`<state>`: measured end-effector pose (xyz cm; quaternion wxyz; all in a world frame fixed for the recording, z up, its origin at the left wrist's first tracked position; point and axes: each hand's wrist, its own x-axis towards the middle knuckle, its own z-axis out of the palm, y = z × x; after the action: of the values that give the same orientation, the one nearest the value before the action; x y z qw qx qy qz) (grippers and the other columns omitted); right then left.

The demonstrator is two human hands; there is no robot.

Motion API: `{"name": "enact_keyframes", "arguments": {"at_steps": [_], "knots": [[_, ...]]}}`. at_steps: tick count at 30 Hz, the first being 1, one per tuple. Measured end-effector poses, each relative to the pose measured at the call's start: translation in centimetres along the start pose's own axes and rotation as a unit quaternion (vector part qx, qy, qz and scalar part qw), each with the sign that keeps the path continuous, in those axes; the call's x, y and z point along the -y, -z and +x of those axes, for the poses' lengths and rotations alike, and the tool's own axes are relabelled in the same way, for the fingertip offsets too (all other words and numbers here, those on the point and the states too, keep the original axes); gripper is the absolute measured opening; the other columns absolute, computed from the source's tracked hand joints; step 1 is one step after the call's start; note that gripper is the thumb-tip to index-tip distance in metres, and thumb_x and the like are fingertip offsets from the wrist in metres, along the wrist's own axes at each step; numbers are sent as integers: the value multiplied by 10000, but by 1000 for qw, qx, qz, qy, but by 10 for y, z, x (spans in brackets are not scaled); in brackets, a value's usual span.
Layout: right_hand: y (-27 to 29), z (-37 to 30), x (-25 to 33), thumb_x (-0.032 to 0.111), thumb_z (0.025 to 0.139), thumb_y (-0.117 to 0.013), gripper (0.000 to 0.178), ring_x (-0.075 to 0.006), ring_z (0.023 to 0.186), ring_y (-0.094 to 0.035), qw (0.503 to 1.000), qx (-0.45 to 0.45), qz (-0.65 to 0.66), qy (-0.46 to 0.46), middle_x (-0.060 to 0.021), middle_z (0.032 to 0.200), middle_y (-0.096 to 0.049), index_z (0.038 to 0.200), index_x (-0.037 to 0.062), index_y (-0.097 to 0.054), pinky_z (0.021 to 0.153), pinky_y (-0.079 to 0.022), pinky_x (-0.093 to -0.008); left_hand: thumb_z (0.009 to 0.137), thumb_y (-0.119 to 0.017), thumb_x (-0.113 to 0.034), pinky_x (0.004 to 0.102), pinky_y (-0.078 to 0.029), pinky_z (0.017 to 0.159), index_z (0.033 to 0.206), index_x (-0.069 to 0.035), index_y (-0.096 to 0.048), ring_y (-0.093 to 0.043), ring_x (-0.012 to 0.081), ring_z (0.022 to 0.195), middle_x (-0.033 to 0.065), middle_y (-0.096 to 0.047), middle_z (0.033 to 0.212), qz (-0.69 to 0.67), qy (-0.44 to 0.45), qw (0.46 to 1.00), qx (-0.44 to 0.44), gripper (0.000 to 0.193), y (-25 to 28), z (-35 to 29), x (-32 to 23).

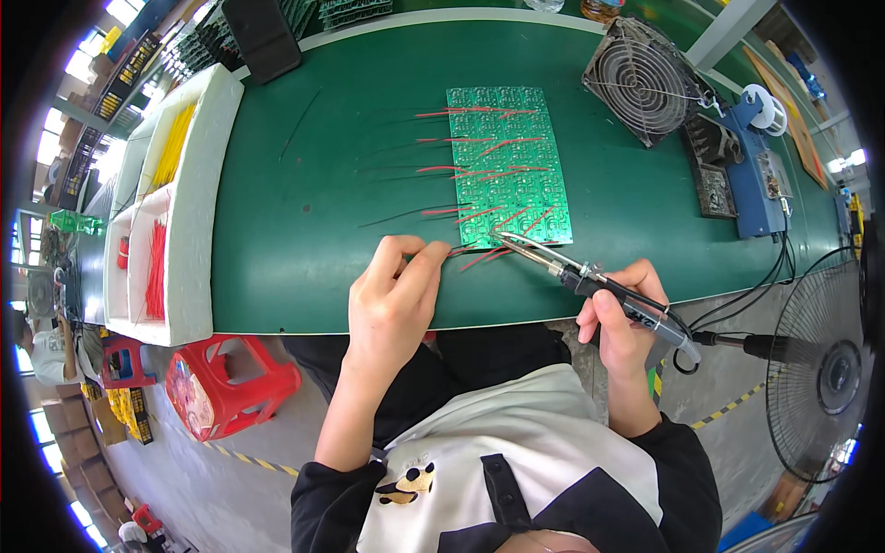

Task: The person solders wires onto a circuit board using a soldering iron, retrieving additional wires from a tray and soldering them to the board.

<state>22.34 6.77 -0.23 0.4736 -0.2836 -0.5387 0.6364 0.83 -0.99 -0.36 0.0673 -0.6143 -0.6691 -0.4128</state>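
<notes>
A green circuit board panel (516, 190) lies on the green bench mat, with short red and black wires (441, 211) along its rows. Some of the wires stick out past its left edge. At the panel's near left corner my left hand (392, 290) is closed, thumb and forefinger pinching a thin wire. My right hand (624, 323) grips a soldering iron (636, 308) with a black handle and a curved metal tube along it. The iron's tip meets the near edge of the panel, just right of my left fingertips. Exact contact there is too small to make out.
On the left stands a white foam box (205, 198) holding yellow wires (173, 147) and red wires (156, 270). A square metal-grilled fan (643, 78) and a blue soldering station (758, 175) are at right. A black phone-like slab (261, 39) lies far left. Red stools (230, 382) stand below.
</notes>
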Motion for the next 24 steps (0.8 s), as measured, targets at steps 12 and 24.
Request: {"name": "enact_keyframes", "arguments": {"at_steps": [12,24], "knots": [[-10,-2,3,69,799,-581,168,-99,393,-490,996,-4,-86,-6,-117,590,-567,834,-10,-437,393,-412,-194,666,-642,93,271,-398,475,826,-5,-633,-492,143,527,63,-502,759,7,13,1000,13,187,1,0,-3],[-6,-2,1,-11,795,-598,160,-107,510,-566,999,15,-28,-16,-118,667,-590,878,-34,-464,419,-466,-209,670,-642,89,268,-403,481,825,-4,-635,-506,143,533,62,-507,761,3,11,1000,6,181,1,-1,-2]]}}
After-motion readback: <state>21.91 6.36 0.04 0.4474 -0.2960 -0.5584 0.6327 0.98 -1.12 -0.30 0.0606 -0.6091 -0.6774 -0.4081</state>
